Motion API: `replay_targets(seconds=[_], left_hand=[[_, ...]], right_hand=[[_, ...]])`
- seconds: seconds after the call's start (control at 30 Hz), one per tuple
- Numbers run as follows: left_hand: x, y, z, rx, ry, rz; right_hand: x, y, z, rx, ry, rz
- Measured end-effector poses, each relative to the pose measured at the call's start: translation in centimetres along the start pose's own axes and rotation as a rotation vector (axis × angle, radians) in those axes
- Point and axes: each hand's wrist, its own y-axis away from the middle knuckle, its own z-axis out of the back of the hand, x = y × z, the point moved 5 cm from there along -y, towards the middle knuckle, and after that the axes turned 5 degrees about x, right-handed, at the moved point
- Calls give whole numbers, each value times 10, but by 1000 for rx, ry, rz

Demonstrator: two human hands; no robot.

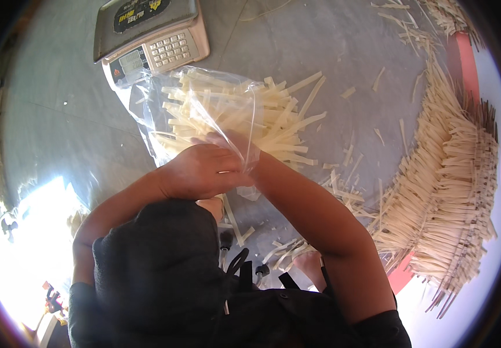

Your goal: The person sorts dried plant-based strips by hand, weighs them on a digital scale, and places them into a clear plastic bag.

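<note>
A clear plastic bag (146,122) lies on its side on the grey floor. Flat, pale-yellow dried strips, which look like wide noodles (215,104), fill much of it and stick out past its right side. My left hand (207,169) grips the bag's near edge, the film bunched by its fingers. My right hand (226,140) reaches across beyond the left one and shows blurred through the film, against the strips. Its fingers are mostly hidden, so whether it holds any strips is unclear.
A digital scale (168,48) with a keypad and flat pan stands just beyond the bag. To the right, a long pile of pale strips (433,200) lies in rows. Loose broken strips (346,191) are scattered on the floor (294,39). Bright light glares at lower left.
</note>
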Motion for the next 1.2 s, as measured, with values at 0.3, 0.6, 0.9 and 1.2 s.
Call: replay_targets(seconds=[0.3, 0.6, 0.9, 1.2], left_hand=[[12, 18, -3, 52, 31, 151], [24, 33, -7, 41, 83, 281], [66, 58, -11, -252, -270, 636], [129, 127, -48, -19, -180, 963]], right_hand=[[9, -26, 54, -117, 877, -86], [12, 65, 71, -478, 717, -12], [-13, 46, 52, -563, 610, 102], [-10, 30, 46, -515, 473, 133]])
